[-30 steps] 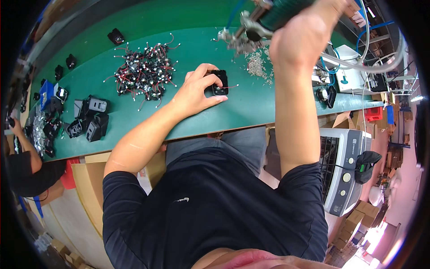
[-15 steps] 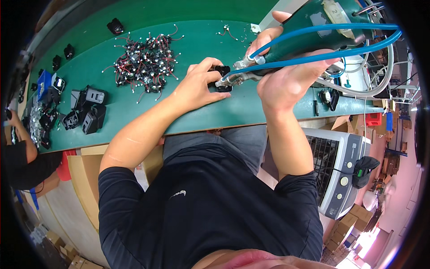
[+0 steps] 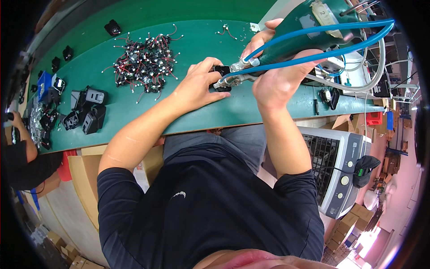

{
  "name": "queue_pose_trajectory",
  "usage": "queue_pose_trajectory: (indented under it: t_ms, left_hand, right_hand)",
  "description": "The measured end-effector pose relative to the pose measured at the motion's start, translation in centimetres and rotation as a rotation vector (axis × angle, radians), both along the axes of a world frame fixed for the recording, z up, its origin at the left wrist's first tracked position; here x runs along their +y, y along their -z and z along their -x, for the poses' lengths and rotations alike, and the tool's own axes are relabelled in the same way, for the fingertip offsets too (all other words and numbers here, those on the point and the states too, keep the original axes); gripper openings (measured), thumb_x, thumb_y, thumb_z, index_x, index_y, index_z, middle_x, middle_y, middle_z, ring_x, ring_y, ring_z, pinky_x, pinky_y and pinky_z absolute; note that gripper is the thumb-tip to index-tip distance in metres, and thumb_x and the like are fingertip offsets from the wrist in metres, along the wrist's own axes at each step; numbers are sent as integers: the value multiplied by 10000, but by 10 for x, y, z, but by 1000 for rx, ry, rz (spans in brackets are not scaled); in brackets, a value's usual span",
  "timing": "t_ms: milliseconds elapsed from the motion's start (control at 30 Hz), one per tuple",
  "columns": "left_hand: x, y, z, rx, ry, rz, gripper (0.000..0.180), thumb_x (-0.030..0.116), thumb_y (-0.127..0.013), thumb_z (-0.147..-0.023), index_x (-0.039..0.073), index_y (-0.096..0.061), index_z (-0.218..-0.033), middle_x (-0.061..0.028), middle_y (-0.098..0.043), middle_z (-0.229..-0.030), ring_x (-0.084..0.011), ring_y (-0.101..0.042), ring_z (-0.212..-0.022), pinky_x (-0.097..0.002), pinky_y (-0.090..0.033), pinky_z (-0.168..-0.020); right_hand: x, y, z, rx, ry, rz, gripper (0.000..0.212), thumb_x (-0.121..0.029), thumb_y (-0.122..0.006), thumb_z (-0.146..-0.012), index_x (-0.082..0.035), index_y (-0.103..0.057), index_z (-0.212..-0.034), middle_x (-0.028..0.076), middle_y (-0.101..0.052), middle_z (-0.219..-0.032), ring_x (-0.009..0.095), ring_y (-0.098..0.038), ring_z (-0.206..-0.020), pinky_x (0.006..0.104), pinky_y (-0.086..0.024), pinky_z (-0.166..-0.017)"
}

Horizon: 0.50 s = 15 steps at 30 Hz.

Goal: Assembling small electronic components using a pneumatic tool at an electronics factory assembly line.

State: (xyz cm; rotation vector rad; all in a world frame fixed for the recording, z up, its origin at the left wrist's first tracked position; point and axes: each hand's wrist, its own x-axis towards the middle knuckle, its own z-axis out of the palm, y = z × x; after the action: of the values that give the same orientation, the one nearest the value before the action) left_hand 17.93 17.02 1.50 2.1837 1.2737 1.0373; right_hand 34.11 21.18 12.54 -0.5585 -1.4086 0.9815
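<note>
My left hand rests on the green table, fingers and thumb closed round a small black plastic part. In my right hand is a bulky green hand-held tool, with the fingers round its far side. Two blue hoses run to the tool's metal nozzle, which meets the black part beside my left fingertips. The tool lies tilted, its wide end up to the right. Where nozzle and part meet is partly hidden.
Left of my hand spreads a heap of small black parts with red wires. Farther left are black housings, a blue bin and a co-worker's arm. A white-grey appliance stands below the table's right edge.
The tool and my right hand have shifted slightly left and toward the black part. My left hand has barely moved and keeps its hold.
</note>
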Motion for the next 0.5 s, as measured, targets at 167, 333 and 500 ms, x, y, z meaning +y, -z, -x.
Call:
queue_pose_trajectory:
  t_ms: [167, 333, 500]
  left_hand:
    - [2, 2, -2, 0, 7, 3, 379, 302, -897, -747, 47, -743, -982, -118, -568, -1262, -294, -579, -1154, -412, -426, -975]
    - [0, 8, 8, -32, -3, 47, 504, 287, -922, -714, 67, -690, -1104, -110, -580, -1277, -304, -602, -1145, -421, -430, -999]
    - [0, 8, 3, -76, -54, 9, 818, 297, -941, -689, 92, -515, -1357, -107, -608, -1257, -308, -590, -1213, -430, -419, -1021]
  right_hand:
    - [7, -5, 0, -15, 33, -33, 1003, -858, -122, -946, 23, -508, -1228, 106, -601, -700, 194, -586, -611, 270, -473, -575]
    - [-3, -76, 13, 244, 91, -186, 871, -735, -267, -1036, 56, -513, -1304, 85, -598, -753, 132, -555, -530, 238, -472, -457]
    - [6, -55, 5, 288, -226, -144, 788, -658, -373, -1059, 60, -490, -1362, 147, -638, -1033, 154, -612, -649, 258, -529, -573]
